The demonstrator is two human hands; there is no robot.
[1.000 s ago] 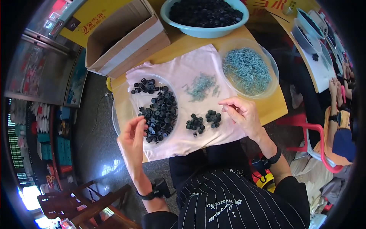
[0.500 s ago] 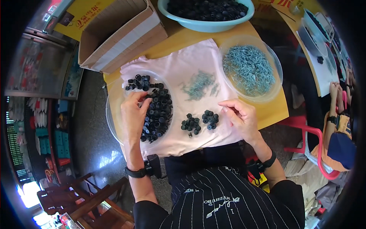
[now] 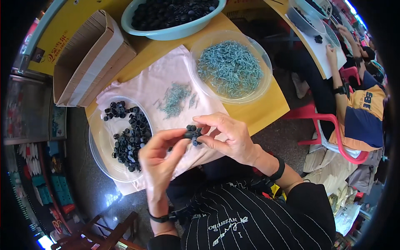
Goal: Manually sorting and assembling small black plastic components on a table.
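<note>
My left hand (image 3: 160, 156) is raised over the pink cloth (image 3: 125, 81), thumb and forefinger closed on a small black plastic cap (image 3: 188, 135). Facing it from the right, my right hand (image 3: 229, 135) has its thumb and fingers bent close to that cap; whatever they grip is too small to make out. Several more black caps (image 3: 195, 142) show between the two hands. Left of my left hand, a round clear tray (image 3: 96, 146) holds a heap of black caps (image 3: 132, 139). Beyond my hands, a small pile of greyish screws (image 3: 177, 100) lies on the cloth.
A clear round tub (image 3: 267, 68) full of screws sits on the yellow table (image 3: 277, 102). Behind are a pale blue basin (image 3: 166, 34) of black caps and an open cardboard box (image 3: 89, 62). A person sits on a red chair (image 3: 339, 139) at another table, right.
My left hand has left the tray and come across to the middle, now with a black cap. My right hand has moved in to meet it. The whole view has swung right.
</note>
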